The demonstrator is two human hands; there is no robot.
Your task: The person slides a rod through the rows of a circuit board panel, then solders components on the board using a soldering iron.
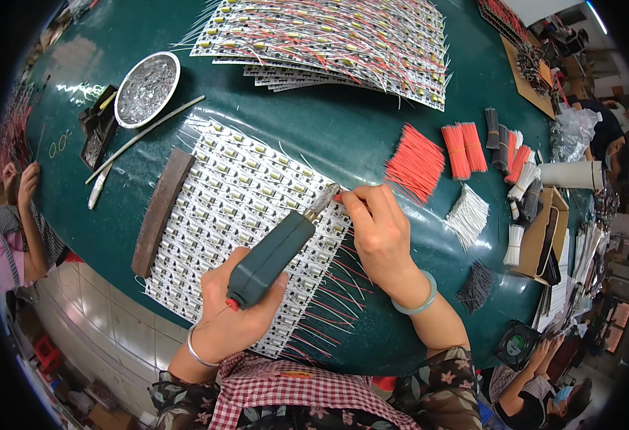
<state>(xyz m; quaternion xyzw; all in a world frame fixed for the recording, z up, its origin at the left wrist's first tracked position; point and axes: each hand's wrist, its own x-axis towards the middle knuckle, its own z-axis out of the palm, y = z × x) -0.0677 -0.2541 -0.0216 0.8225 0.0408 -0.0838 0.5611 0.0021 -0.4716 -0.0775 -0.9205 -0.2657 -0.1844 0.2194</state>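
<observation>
Left hand (232, 315) wrapped tight around a grey-green soldering iron (271, 258), tip down on the white panel of small circuit boards (235, 193) lying on the dark green table (343, 136). Right hand (379, 233) pinched shut on a thin red wire (338, 198), its end right at the iron tip (contact itself too small to tell). Red wires already fan off the panel's near edge. Brown wooden bar (160, 211) lies along the panel's left side. Loose red wire bundle (416, 163) just beyond the right hand; stacked wired panels (329, 43) farther back; round metal dish (147, 89) upper left.
</observation>
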